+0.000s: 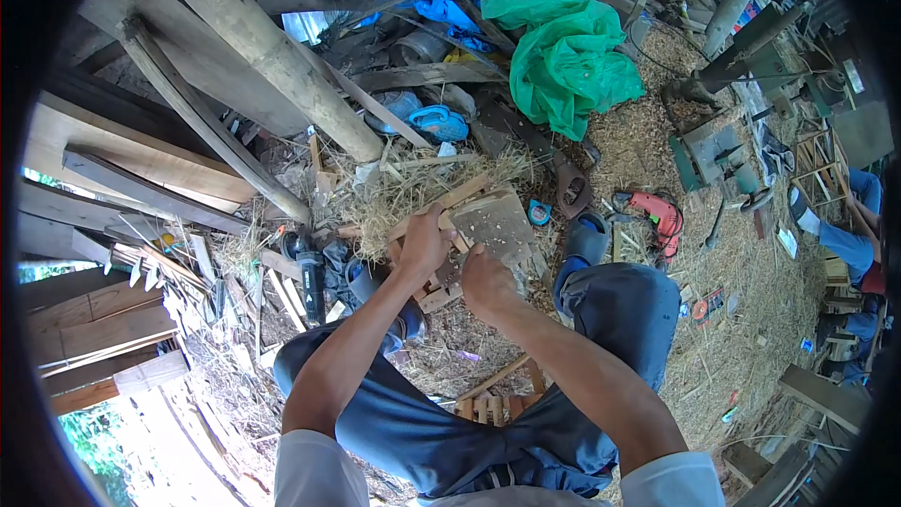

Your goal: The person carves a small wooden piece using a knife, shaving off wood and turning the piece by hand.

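My left hand [427, 242] is closed around a pale wooden frame or bar [466, 190], one end of which sticks out beyond the fingers. Just to its right and nearer to me, my right hand [488, 282] is curled shut; what it grips is mostly hidden, though a small pale piece of wood [461, 241] shows between the two hands. Beneath them lies a thick, worn wooden block [499, 223] with chips scattered on it. All this sits low between my knees.
A blue tape measure [539, 212], a hand saw [571, 186] and a red power drill [663, 222] lie right of the block. A dark power tool [311, 280] stands at left. Green plastic sheeting [572, 56] lies behind. Another person's leg [840, 246] shows far right.
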`<action>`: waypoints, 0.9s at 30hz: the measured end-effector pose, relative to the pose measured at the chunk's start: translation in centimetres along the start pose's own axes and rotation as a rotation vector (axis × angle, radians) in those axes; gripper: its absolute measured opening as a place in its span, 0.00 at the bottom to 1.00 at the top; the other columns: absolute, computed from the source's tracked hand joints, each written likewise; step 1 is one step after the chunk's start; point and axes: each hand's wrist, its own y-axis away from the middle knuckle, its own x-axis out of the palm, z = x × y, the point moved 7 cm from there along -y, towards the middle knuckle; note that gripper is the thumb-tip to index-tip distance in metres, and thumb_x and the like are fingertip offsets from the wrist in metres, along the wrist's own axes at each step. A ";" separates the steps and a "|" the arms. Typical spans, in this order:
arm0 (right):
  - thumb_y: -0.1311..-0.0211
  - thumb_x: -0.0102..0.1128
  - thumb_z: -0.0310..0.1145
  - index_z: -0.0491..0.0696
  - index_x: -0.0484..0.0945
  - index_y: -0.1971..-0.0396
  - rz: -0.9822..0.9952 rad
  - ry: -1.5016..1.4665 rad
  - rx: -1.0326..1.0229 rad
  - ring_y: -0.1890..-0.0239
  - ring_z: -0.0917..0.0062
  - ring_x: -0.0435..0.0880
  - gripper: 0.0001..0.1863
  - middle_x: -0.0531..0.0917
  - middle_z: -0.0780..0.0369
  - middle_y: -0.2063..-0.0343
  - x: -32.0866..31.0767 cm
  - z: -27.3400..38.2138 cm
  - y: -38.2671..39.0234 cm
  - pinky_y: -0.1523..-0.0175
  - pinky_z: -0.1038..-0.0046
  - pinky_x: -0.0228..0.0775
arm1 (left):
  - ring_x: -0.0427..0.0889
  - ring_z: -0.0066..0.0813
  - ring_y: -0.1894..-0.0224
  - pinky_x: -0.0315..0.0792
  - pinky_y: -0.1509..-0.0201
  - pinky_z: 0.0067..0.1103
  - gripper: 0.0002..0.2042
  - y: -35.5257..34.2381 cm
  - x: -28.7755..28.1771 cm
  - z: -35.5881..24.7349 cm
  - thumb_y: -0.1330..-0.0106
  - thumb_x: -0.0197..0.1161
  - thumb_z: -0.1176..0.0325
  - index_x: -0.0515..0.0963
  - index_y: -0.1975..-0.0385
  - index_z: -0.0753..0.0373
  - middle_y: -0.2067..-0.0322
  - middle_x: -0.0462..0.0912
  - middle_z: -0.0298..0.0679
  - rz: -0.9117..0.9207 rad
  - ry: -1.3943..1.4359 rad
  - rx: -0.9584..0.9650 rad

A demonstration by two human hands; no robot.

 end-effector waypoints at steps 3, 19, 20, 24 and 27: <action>0.43 0.55 0.28 0.39 0.63 0.56 -0.052 -0.061 0.028 0.56 0.64 0.81 0.17 0.79 0.50 0.59 0.7 -0.6 -1.0 0.58 0.70 0.77 | 0.79 0.55 0.65 0.72 0.63 0.34 0.22 -0.1 -0.3 -1.4 0.50 0.65 0.77 0.69 0.54 0.73 0.73 0.78 0.61 0.049 0.086 -0.050; 0.39 0.45 0.30 0.42 0.69 0.61 -0.271 -0.056 0.007 0.61 0.60 0.83 0.10 0.82 0.54 0.67 0.3 -1.4 -1.3 0.56 0.63 0.75 | 0.78 0.57 0.63 0.73 0.56 0.37 0.19 -0.6 0.0 -0.6 0.49 0.64 0.71 0.73 0.58 0.74 0.71 0.77 0.62 -0.064 -0.069 0.055; 0.39 0.45 0.30 0.42 0.69 0.61 -0.265 -0.057 0.011 0.61 0.60 0.83 0.10 0.82 0.54 0.67 0.8 -1.6 -1.5 0.56 0.63 0.75 | 0.78 0.56 0.63 0.73 0.56 0.36 0.19 -1.1 0.0 -0.3 0.49 0.64 0.71 0.73 0.58 0.74 0.70 0.78 0.62 -0.038 -0.059 0.000; 0.41 0.49 0.31 0.44 0.70 0.62 -0.470 0.187 -0.044 0.69 0.70 0.84 0.09 0.82 0.57 0.72 1.8 -1.9 -3.4 0.72 0.70 0.76 | 0.79 0.55 0.63 0.73 0.57 0.36 0.20 -1.3 0.3 -0.2 0.49 0.66 0.70 0.74 0.57 0.71 0.70 0.79 0.61 -0.036 -0.041 -0.029; 0.41 0.49 0.32 0.45 0.70 0.63 -0.535 0.306 -0.040 0.73 0.74 0.83 0.08 0.81 0.60 0.75 2.4 -0.6 -2.9 0.76 0.74 0.73 | 0.80 0.53 0.63 0.73 0.57 0.34 0.19 -1.3 1.9 5.1 0.49 0.67 0.69 0.75 0.58 0.71 0.70 0.79 0.59 0.000 0.124 -0.198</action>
